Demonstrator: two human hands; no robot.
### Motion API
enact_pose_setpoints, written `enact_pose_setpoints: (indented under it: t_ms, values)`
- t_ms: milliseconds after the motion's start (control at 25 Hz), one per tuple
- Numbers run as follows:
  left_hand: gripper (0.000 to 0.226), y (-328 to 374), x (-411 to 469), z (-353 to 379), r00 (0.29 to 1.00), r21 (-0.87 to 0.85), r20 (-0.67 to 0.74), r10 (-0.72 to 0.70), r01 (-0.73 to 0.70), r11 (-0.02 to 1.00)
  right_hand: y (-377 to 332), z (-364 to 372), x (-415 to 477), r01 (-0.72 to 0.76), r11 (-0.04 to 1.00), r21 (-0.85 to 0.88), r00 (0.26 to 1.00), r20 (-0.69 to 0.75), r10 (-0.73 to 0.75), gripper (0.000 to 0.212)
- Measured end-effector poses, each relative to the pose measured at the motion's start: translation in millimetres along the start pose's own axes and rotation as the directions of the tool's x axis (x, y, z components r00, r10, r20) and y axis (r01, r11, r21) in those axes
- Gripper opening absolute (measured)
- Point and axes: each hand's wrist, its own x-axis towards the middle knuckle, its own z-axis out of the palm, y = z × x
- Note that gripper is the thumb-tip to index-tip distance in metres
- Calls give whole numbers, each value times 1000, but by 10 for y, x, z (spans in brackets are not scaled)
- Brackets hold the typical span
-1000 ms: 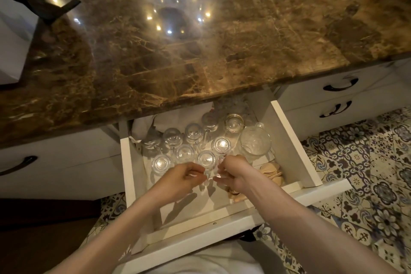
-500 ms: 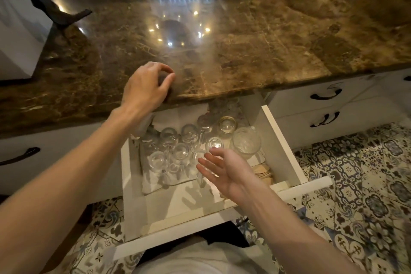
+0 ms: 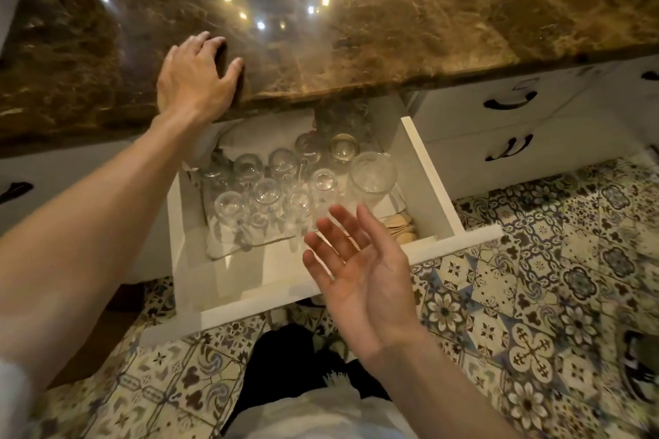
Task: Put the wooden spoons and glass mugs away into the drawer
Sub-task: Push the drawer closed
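Clear glass mugs (image 3: pixel 267 189): a group standing upright and close together, some touching, on a pale liner sheet (image 3: pixel 221 246) in the left and middle part of the open white drawer (image 3: pixel 428 167). No brand or marking can be read on the glass.

Pale wooden spoons (image 3: pixel 399 226): a small overlapping pile in the drawer's front right corner, partly hidden by the right hand.

Round clear glass lidded vessel (image 3: pixel 372 173): just beside the mugs on their right, behind the spoons.

Right hand (image 3: pixel 363 281): held above the drawer's front edge, palm up, fingers (image 3: pixel 338 235) straight and spread wide, holding nothing.

Left hand (image 3: pixel 194 82): resting on the brown marble bench (image 3: pixel 392 28) at its front edge above the drawer, fingers spread and lightly bent on the stone, gripping nothing.

White drawer fronts with black curved handles (image 3: pixel 510 101): to the right under the bench; the upper one carries a small mark, too blurred to read.

Patterned blue-and-cream tiled floor (image 3: pixel 535 296): below the drawer.
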Motion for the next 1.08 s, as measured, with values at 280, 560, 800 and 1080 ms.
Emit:
enact_pose_setpoints:
  t_ms: [280, 560, 800, 1080]
  values:
    - [55, -3, -30, 52, 998, 0, -58, -12, 12, 1000, 379, -617, -98, -19, 964, 266, 938, -329, 109, 23]
    - [52, -66, -1, 100, 993, -39, -119, -19, 15, 999, 653, -927, 253, 0, 919, 394, 775, -581, 250, 21]
    - [50, -84, -11, 107, 991, -72, -130, -22, 12, 997, 526, -795, 476, 48, 927, 371, 757, -620, 209, 32]
    - [49, -26, -29, 108, 990, -67, -130, -47, 38, 997, 409, -592, 564, -42, 946, 320, 576, -766, 285, 38]
